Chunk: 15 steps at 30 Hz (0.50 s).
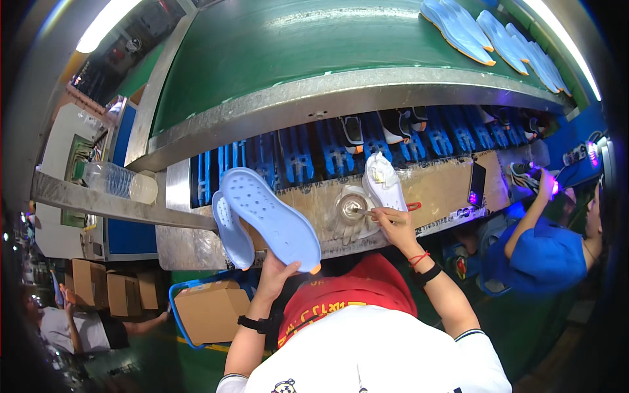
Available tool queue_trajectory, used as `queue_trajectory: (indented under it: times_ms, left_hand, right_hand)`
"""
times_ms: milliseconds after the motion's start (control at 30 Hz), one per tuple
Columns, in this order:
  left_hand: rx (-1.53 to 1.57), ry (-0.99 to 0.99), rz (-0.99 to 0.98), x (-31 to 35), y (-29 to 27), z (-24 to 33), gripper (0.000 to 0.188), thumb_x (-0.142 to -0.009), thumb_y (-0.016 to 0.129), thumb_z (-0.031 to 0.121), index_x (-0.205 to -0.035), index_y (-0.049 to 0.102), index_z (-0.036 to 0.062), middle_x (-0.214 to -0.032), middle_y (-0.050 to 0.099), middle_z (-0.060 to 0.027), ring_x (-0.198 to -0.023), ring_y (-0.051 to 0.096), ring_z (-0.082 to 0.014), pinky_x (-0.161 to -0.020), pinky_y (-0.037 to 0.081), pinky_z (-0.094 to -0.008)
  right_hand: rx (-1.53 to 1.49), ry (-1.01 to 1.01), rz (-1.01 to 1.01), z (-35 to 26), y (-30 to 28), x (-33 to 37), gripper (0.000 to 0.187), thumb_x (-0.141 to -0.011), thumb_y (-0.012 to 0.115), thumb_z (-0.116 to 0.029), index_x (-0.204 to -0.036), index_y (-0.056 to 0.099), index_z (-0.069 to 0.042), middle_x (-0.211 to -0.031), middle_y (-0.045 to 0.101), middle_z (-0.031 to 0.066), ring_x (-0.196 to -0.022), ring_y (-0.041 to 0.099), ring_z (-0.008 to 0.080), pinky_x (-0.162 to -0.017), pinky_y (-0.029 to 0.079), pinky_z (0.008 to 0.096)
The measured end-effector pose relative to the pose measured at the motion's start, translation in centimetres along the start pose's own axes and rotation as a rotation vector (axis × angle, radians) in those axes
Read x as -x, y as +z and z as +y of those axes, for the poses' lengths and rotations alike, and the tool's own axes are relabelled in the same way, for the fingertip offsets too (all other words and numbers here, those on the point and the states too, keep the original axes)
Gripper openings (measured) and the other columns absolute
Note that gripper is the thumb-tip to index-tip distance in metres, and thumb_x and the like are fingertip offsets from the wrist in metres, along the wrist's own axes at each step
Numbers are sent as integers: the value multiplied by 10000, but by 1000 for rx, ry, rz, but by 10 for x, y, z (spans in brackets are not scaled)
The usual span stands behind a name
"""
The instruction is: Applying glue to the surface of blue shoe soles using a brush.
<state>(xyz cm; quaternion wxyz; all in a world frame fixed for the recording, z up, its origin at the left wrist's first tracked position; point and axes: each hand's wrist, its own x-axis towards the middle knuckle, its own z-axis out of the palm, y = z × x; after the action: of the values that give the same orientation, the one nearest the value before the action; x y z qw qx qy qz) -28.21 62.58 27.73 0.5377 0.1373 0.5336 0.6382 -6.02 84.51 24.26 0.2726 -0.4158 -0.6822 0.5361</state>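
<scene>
Two bare hands work above the bench: the left hand (pixel 278 270) is curled around the lower end of one large blue sole (pixel 270 213), near its orange tip, thumb on top, while the right hand (pixel 395 229), its fingers pinched nearly together, has hold of one thin stick-like tool (pixel 362 211). A second, smaller-looking blue sole (pixel 234 234) sits behind the first, toward the left; whether the left hand grips it too, I cannot tell. The tool's far end reaches over one round container (pixel 341 208), just beyond the right hand. Close beside that container stands one pale sole-shaped piece (pixel 393 199), with crumpled white material (pixel 382 171) over its upper part. Farther along the brown board (pixel 432 187), to the right, lies one black phone (pixel 477 184). Beyond the board runs a row of blue racks (pixel 296 156), with at least four dark shoes (pixel 394 126) among them. Farthest off, on the green conveyor (pixel 288 59), several more blue soles (pixel 455 29) overlap at the right, too closely to count.
</scene>
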Motion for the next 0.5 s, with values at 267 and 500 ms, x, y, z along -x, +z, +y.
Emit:
queue_trajectory:
  times_ms: [267,500]
  left_hand:
    - [-198,371,96,-8,47,37,553,-775,593,-101,-1250,329,3,-1172,496,-111,-1104,514,-188,-928,441,-330]
    - [-246,441,118,-9,75,50,488,-784,585,-97,-1206,354,-16,-1115,536,-125,-999,577,-174,-822,498,-273]
  right_hand:
    - [-196,-1,55,-71,-32,22,244,-889,513,-119,-953,653,70,-774,678,136,-638,613,140,-631,470,238]
    - [-172,-409,-165,-126,-25,48,147,-827,549,-27,-871,672,42,-728,682,114,-598,638,170,-578,496,250]
